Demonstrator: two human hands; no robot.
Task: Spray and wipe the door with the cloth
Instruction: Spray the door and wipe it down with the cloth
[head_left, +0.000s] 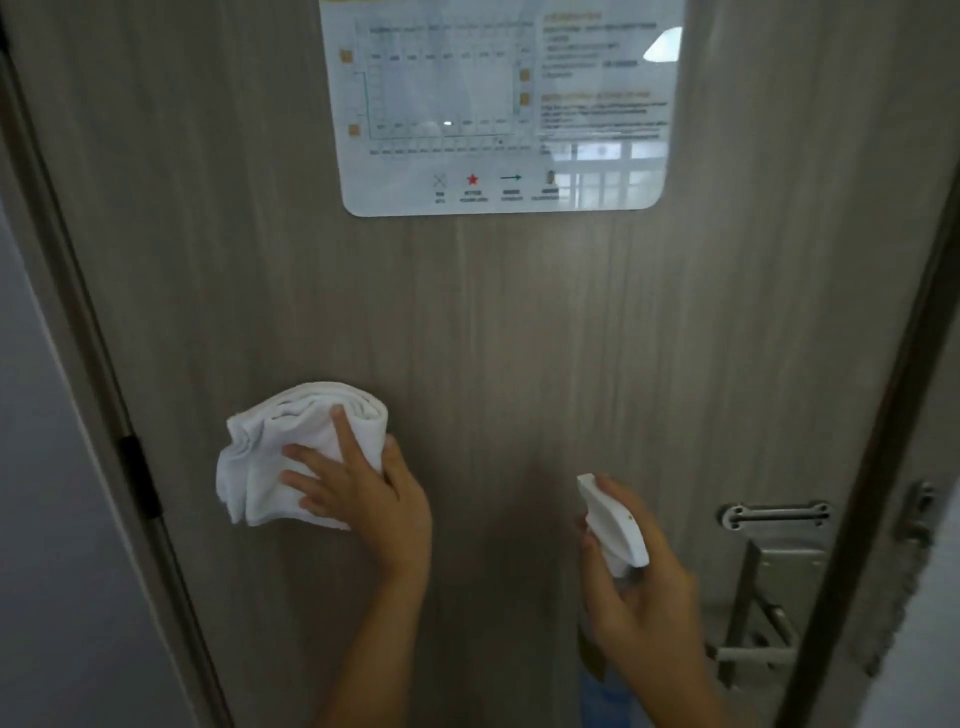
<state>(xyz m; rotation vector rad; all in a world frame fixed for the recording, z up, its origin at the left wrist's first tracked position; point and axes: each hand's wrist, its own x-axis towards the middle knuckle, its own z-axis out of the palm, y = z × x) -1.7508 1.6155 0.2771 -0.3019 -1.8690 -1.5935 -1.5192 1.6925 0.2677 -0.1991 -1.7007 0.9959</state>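
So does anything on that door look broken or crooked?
Nothing stands out. The sign sits straight on the door, the left hand presses the cloth flat, and the right hand holds the spray bottle.

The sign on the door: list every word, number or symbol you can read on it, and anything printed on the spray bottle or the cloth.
Laminated sign: all text, chart labels and headings too blurred to read.
Sign's bottom legend: a crossed symbol, a red star, a teal arrow and a small dark icon; captions beneath unreadable.
Spray bottle in the right hand: no visible print.
Cloth under the left hand: no print.
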